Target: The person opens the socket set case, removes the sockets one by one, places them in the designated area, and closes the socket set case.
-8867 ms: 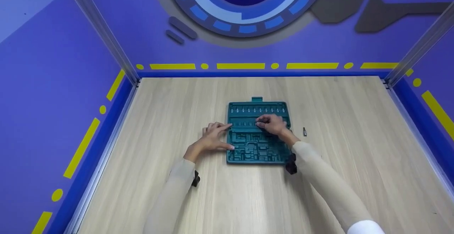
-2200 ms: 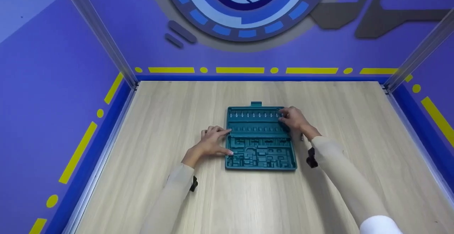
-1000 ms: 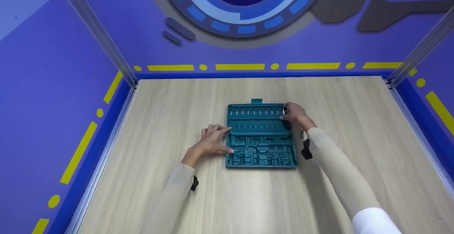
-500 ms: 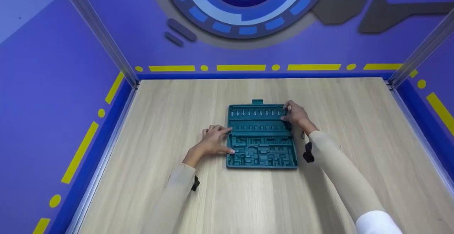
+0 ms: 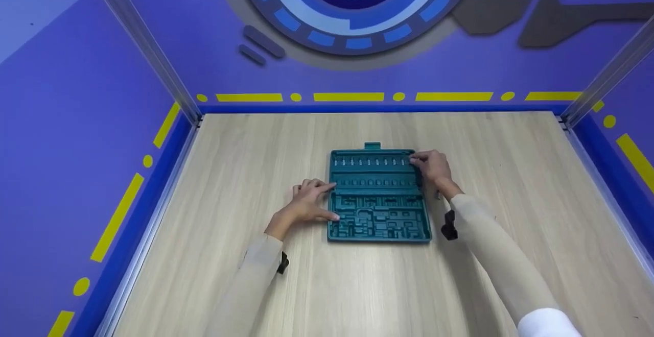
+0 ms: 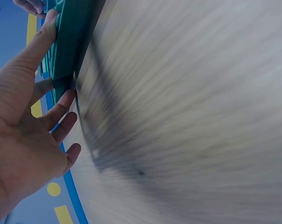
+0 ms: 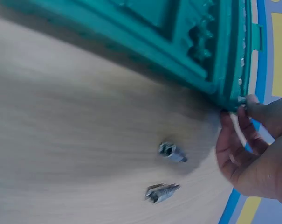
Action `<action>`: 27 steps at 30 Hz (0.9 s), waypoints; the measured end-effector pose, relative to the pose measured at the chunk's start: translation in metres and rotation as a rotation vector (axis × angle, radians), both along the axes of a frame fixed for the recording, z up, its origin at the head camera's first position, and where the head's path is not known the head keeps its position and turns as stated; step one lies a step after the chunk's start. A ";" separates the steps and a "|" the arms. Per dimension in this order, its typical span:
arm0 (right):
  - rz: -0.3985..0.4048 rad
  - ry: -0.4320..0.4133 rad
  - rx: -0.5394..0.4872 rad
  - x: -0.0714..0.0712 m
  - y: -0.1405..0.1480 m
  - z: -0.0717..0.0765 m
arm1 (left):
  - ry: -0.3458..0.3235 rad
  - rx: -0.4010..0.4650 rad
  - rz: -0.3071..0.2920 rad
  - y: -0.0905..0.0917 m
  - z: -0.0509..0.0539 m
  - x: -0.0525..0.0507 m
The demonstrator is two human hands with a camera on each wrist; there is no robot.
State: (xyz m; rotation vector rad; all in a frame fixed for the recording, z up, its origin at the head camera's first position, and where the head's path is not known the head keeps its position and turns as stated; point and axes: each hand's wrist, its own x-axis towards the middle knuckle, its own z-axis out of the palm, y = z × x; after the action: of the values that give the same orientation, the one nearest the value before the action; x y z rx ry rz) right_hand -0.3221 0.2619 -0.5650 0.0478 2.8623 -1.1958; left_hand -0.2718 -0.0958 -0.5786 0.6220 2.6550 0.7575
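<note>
A green plastic tool case [image 5: 375,192] lies open on the table, its lid side farther away. Across the top of the lid runs a row of small metal bit sockets [image 5: 369,162]. My right hand [image 5: 434,167] is at the lid's upper right corner, thumb and fingertips pinching a small silver bit socket [image 7: 242,100] at the row's end; most of it is hidden. My left hand [image 5: 308,201] rests against the case's left edge, thumb and forefinger spread and nearly straight on the rim. Two loose bit sockets [image 7: 172,152] lie on the table right of the case.
The light wooden table [image 5: 255,148] is enclosed by purple-blue panels [image 5: 168,46] at the back and sides, with metal corner posts [image 5: 148,46]. The lid's green latch tab [image 5: 372,145] sticks out at the far edge. The lower case half has many moulded recesses.
Since the earliest frame my right hand has moved from the lid's middle to its upper right corner. Over the last half second it has shifted slightly right. My left hand stays put.
</note>
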 end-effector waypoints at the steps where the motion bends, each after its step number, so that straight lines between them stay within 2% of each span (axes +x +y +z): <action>1: 0.000 0.027 -0.007 0.001 0.001 -0.001 | 0.003 -0.004 0.001 0.000 0.000 0.000; 6: 0.011 0.172 0.007 0.003 0.004 -0.009 | 0.010 -0.016 0.011 0.000 0.002 -0.001; 9: 0.014 0.224 0.028 0.004 0.005 -0.013 | 0.004 -0.023 0.008 0.001 0.002 -0.001; 14: -0.005 0.235 0.042 0.007 0.006 -0.019 | -0.002 -0.034 0.001 0.002 0.001 0.000; 18: -0.024 0.240 0.005 0.008 0.007 -0.020 | 0.004 -0.034 0.005 0.003 0.000 0.001; 23: -0.033 0.261 -0.059 0.006 0.006 -0.014 | 0.003 -0.041 0.011 0.004 0.001 0.001; 27: -0.018 0.263 -0.072 0.006 0.005 -0.006 | 0.001 -0.041 0.017 0.003 0.001 0.000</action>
State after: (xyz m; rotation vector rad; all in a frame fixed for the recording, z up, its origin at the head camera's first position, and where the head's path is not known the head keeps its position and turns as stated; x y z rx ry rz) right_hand -0.3160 0.2665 -0.5711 -0.0939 3.0403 -1.4055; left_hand -0.2714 -0.0928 -0.5778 0.5900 2.6730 0.7056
